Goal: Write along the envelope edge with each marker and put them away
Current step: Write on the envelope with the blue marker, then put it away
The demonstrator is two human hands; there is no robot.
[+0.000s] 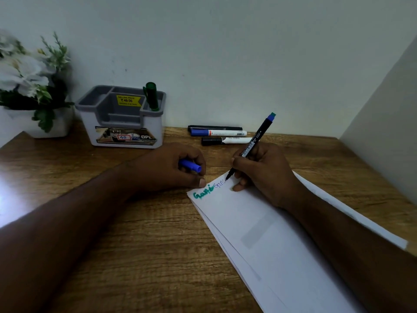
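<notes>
The right hand (264,172) grips a black marker (250,146) in closed fingers, its tip on the white envelope (259,233) beside green lettering (203,192). Just left of the envelope's corner, the left hand (167,168) closes around a blue cap (190,166). Beyond the envelope, three markers (222,134) lie on the surface and a green marker (151,96) stands in the grey organiser (121,118).
</notes>
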